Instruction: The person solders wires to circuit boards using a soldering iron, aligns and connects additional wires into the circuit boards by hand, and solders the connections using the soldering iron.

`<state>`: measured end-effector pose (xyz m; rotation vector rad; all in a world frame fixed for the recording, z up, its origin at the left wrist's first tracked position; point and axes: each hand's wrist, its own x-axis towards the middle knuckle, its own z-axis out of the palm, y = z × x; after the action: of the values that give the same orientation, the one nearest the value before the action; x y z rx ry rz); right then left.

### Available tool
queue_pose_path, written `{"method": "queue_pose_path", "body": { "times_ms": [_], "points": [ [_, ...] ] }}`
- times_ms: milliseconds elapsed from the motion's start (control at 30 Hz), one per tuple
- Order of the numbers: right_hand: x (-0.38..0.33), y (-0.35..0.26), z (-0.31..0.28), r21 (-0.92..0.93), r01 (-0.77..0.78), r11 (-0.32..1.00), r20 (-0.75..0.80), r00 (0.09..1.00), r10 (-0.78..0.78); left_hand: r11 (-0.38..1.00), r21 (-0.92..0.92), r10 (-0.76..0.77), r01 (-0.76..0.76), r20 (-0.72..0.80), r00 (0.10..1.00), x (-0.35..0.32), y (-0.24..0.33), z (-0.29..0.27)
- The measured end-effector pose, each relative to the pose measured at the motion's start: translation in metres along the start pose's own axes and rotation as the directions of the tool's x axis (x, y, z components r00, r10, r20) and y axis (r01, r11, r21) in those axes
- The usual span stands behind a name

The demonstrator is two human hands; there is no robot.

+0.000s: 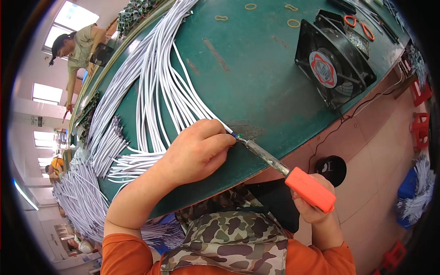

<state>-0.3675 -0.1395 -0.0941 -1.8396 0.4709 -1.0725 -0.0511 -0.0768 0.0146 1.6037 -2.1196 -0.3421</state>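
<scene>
My left hand (pixel 199 149) is closed in a pinch around the end of a white cable (pixel 211 115), one of a long bundle (pixel 153 68) spread over the green table. Colored wire ends poke out just past my fingertips. In my right hand (pixel 308 208) is the red-orange handle of a soldering iron (pixel 310 189). Its metal barrel points up and left, and its tip meets or nearly meets the small greenish piece at the wire ends; contact cannot be made out exactly. My left fingers hide most of the gripped cable end.
A black square fan (pixel 332 62) stands at the table's right, near orange-handled scissors (pixel 360 26). Rubber bands (pixel 293 23) lie at the far side. More cut cables (pixel 75 197) pile up at left. A power cord (pixel 323 140) hangs off the edge. Another person (pixel 82 50) works at far left.
</scene>
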Motion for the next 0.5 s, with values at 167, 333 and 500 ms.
{"method": "queue_pose_path", "body": {
  "times_ms": [167,333,500],
  "points": [
    [0.0015,-0.0016,0.0012,0.031,-0.026,0.999,-0.003,1.0,0.026,1.0,-0.002,0.003,-0.003,0.007,1.0,0.0016,0.0003,0.0001],
    [0.0046,-0.0026,0.0004,-0.047,0.02,0.999,0.002,1.0,-0.02,1.0,0.012,0.001,-0.001,0.011,1.0,0.0021,0.0004,0.0003],
    [0.0051,-0.0017,0.0033,-0.044,0.063,0.997,-0.029,0.998,-0.064,1.0,0.009,-0.005,0.005,0.013,1.0,0.0017,0.0003,0.0009]
  ]
}}
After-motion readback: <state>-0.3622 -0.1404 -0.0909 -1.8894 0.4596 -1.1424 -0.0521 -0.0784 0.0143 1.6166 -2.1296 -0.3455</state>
